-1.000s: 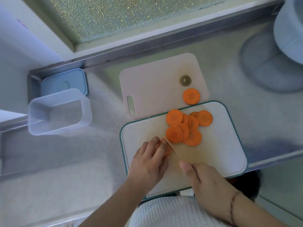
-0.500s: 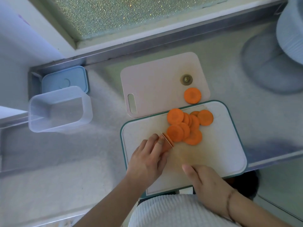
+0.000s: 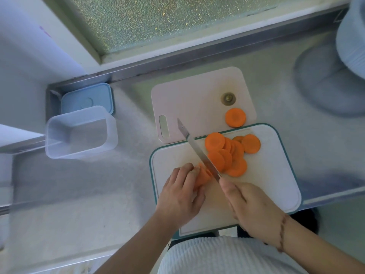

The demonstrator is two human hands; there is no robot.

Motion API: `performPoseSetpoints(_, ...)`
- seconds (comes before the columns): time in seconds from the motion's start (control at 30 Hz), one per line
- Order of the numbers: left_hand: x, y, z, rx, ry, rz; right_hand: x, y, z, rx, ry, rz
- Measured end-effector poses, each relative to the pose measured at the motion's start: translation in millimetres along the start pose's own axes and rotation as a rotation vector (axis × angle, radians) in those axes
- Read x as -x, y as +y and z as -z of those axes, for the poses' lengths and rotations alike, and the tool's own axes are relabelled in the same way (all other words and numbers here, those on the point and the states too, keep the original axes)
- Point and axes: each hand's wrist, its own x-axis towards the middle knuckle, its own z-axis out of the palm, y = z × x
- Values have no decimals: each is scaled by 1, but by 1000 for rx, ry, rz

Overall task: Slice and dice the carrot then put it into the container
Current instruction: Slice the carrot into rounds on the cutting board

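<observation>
My left hand [image 3: 180, 192] grips the short remaining carrot piece [image 3: 202, 175] on the white cutting board with a green rim [image 3: 276, 186]. My right hand [image 3: 250, 208] holds the knife [image 3: 197, 149], whose blade is tilted flat-side up beside the carrot's cut end, tip pointing away toward the pink board. A pile of round carrot slices [image 3: 229, 155] lies just right of the blade. One more slice [image 3: 235, 117] sits on the pink cutting board [image 3: 193, 99]. The clear plastic container [image 3: 79, 133] stands empty to the left.
A blue lid [image 3: 88, 97] lies behind the container in the counter's corner. The carrot's stem end [image 3: 228, 98] rests on the pink board. A pale blue ribbed object [image 3: 351, 36] stands at the far right. A window frame runs along the back.
The knife blade, edge-on against the carrot before, has lifted and tilted so its flat side shows. My left hand stays on the carrot piece.
</observation>
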Motion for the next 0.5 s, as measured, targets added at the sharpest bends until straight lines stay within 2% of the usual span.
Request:
performPoseSetpoints(0.2,0,-4,-1,25,-25,1,27,6,7,77,-12,45)
performPoseSetpoints(0.5,2,-6,-2,16,-55,11,32,16,1,101,-13,-12)
